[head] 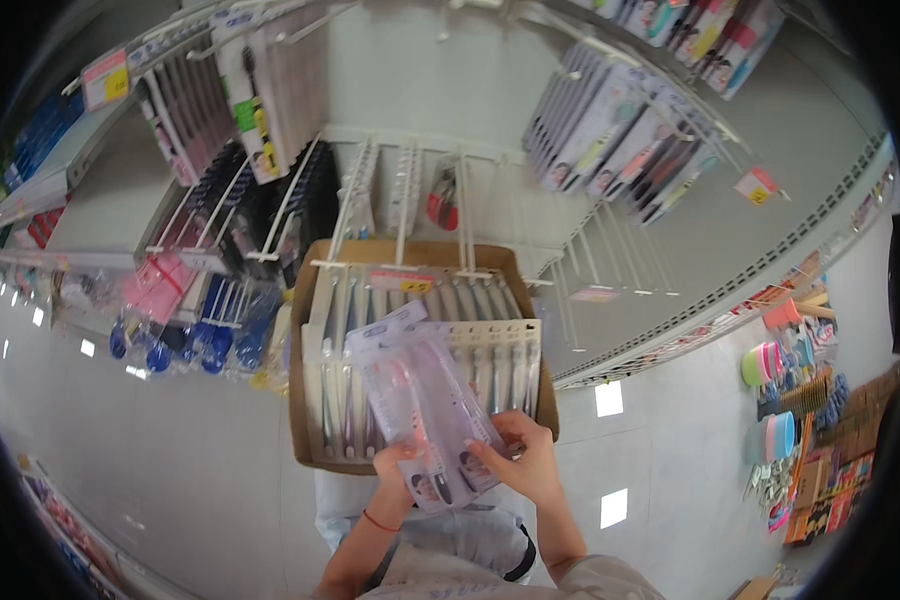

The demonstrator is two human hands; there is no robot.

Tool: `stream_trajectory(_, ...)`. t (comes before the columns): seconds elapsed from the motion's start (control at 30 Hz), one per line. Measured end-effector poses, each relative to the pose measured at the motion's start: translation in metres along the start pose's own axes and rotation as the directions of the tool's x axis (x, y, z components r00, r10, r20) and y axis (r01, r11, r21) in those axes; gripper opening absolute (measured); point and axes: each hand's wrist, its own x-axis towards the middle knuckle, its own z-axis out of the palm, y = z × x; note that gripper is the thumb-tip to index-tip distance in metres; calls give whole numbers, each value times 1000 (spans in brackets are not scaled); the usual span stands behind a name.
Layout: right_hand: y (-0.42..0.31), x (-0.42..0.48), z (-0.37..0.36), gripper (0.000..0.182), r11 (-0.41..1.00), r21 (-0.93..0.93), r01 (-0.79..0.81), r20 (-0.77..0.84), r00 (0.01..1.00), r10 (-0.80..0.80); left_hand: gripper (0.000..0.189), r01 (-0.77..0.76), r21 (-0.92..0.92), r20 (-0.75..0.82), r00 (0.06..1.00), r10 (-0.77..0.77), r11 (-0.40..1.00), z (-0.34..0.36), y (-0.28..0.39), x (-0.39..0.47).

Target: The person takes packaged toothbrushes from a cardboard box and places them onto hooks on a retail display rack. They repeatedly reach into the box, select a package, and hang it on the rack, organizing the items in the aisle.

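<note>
My left hand [396,466] grips the lower left edge of some toothbrush blister packs [427,405], which lie one over another and fan apart slightly. My right hand [523,459] pinches the lower right edge of the same packs, thumb on top. Behind and below them is an open cardboard box [297,420], close against my body. Rows of toothbrushes in pale trays [495,328] fill the box. How the box is supported cannot be seen. A pink and yellow price tag [401,282] on a hook overlaps the far part of the box.
Metal display hooks [465,210] jut out above the box's far edge. Packaged toothbrushes hang at the upper left [259,112] and upper right [600,135]. A perforated shelf edge [750,262] curves along the right. Stacked plastic buckets [776,436] stand on the floor at far right.
</note>
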Motion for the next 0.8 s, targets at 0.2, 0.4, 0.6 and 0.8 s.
stream_trajectory(0.2,22,11,-69,29,916,357,181,-369,928,-40,94,29,-14,38,999,-28,999,11,5,2)
stream_trajectory(0.4,7,92,-154,30,839,327,434,-642,754,-140,92,58,-54,109,993,-52,997,11,11,3)
stream_trajectory(0.6,12,152,-187,27,735,368,569,-668,712,-217,81,-3,-79,158,987,16,997,-14,7,6)
stream_trajectory(0.8,30,191,-190,27,692,407,596,-736,663,-137,84,-12,-39,88,996,15,999,-14,14,6)
